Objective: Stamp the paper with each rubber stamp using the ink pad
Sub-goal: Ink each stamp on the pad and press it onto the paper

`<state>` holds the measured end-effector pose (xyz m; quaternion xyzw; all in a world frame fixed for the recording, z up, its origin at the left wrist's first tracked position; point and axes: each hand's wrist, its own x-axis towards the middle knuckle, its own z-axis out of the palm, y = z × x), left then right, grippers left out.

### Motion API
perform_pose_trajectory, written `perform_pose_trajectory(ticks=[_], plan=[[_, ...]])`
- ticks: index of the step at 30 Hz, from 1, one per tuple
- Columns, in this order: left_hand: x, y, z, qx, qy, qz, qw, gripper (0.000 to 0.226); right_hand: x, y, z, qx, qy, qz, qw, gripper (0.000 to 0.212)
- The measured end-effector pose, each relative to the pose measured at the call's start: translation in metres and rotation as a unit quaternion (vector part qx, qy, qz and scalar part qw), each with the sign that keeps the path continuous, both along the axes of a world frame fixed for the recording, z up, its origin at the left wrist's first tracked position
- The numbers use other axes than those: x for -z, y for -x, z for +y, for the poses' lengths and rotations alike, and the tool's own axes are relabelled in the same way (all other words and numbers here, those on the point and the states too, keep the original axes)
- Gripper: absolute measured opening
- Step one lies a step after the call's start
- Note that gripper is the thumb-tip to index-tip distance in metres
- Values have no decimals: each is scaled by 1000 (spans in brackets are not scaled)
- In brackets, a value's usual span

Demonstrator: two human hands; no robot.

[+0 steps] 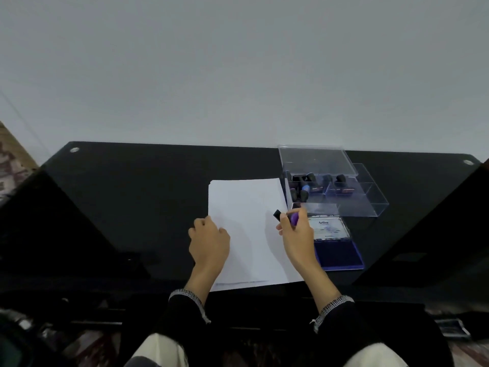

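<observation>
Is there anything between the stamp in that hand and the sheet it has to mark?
Nothing visible. The right hand holds the stamp at the right edge of the paper; the left hand rests on the sheet's left edge.

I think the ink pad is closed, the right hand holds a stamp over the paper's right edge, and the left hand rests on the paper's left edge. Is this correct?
Not quite: the ink pad is open, its lid raised, as the head view shows. The right hand does hold a stamp over the paper's right edge, and the left hand rests on its left edge.
</observation>
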<state>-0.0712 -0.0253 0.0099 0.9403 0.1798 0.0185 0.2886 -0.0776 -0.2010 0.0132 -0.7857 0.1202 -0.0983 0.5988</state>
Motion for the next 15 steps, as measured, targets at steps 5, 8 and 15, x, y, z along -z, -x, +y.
perform_pose_trajectory(ticks=[5, 8, 15], plan=[[1, 4, 5, 2, 1, -14, 1000, 27, 3, -1, 5, 10, 61, 8, 998, 12], [-1, -4, 14, 3, 13, -11, 1000, 28, 1, -12, 8, 23, 140, -15, 990, 21], [4, -23, 31, 68, 20, 33, 997, 28, -27, -58, 33, -36, 24, -64, 997, 13]])
